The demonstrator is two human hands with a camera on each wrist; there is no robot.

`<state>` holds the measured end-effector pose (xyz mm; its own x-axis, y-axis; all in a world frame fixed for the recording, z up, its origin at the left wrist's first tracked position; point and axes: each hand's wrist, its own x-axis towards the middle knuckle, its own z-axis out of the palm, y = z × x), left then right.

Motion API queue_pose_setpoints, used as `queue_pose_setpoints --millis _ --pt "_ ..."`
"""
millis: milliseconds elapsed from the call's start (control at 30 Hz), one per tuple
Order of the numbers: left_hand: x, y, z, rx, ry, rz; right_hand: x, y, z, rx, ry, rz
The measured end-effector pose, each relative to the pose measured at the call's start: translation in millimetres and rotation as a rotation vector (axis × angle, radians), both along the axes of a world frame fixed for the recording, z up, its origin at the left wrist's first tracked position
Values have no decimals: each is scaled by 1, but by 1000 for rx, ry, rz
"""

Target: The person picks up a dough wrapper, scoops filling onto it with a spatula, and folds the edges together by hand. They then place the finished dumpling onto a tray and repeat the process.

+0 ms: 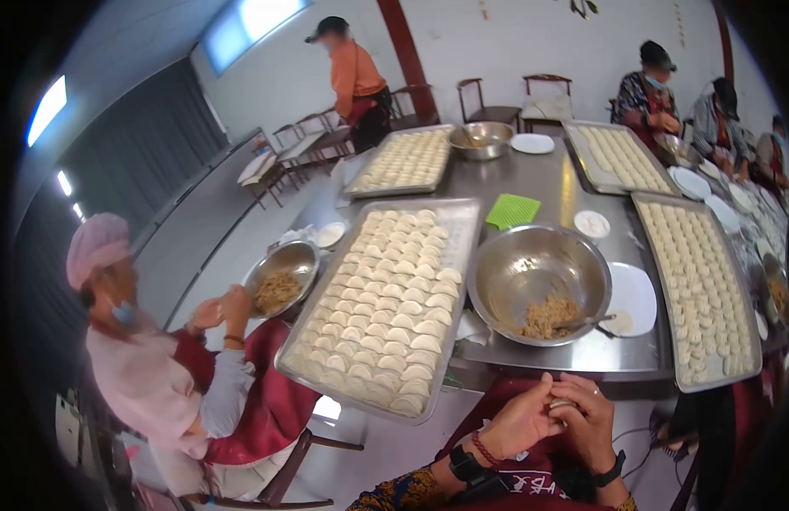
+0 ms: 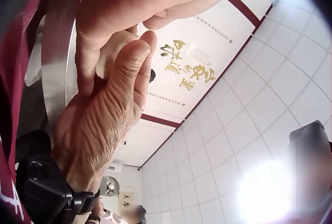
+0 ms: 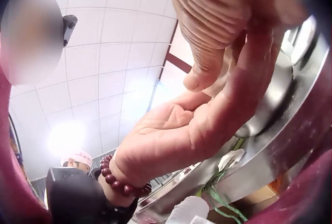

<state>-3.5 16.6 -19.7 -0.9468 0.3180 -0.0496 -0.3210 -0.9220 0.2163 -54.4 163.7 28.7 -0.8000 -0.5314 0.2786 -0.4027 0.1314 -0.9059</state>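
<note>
My left hand [image 1: 520, 422] and right hand [image 1: 588, 424] meet over my lap at the table's near edge, pinching a small pale dumpling [image 1: 562, 403] between them. In the left wrist view, the dough [image 2: 113, 54] shows between the left hand [image 2: 150, 6] above and the right hand [image 2: 93, 125] below, its thumb against the dough. The right wrist view has the left hand [image 3: 171, 133] with curved fingers under the right hand [image 3: 218, 14]; fingers mostly hide the dough.
A tray of dumplings [image 1: 468, 247] lies left of a filling bowl [image 1: 514, 264] with a spoon. Right of the bowl are a white plate [image 1: 640, 294] and another long tray [image 1: 748, 328]. A green mat [image 1: 514, 210] lies behind. A person in pink [image 1: 143, 366] sits at left; others are farther back.
</note>
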Motion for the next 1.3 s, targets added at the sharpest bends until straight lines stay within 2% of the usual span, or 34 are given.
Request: queue_pose_setpoints --millis 67,133,200,267,333,400,500,600,633,667,767,933,1067,1133,1267,1300 --pt "1 1 5 -41 -8 20 1 0 3 27 17 6" --pt "4 6 7 -66 -78 5 1 2 -3 26 209 -3" --pt "2 9 14 -140 -78 27 0 0 -5 10 219 8" --pt "3 12 12 -148 -66 28 1 2 -12 -6 184 -46" --pt "4 8 19 -185 -99 -5 1 2 -9 -23 128 -11" --pt "3 5 10 -157 -36 1 4 -2 -8 -121 21 2" --pt "0 3 2 -74 -4 -14 2 -3 -9 -135 -16 7" --pt "-2 11 8 -128 -121 11 1 -1 1 -71 -115 10" --pt "-4 12 6 -166 -116 26 -2 2 -4 -52 -32 16" --pt "-3 8 6 -194 -2 7 -5 1 -8 -67 -41 24" --pt "-8 11 9 -190 -131 21 -9 1 -11 -119 -105 34" --pt "-9 8 10 -163 -68 18 -10 -3 -14 -125 -131 16" --pt "-13 8 -14 -74 -23 19 -15 -2 -16 -122 -142 35" --pt "-10 9 8 -188 -59 5 -19 3 -24 -96 -163 71" --pt "-13 14 -7 -78 9 11 -22 4 -26 -25 -121 96" --pt "-12 13 -4 -114 -31 18 -21 1 -26 -79 -195 81"
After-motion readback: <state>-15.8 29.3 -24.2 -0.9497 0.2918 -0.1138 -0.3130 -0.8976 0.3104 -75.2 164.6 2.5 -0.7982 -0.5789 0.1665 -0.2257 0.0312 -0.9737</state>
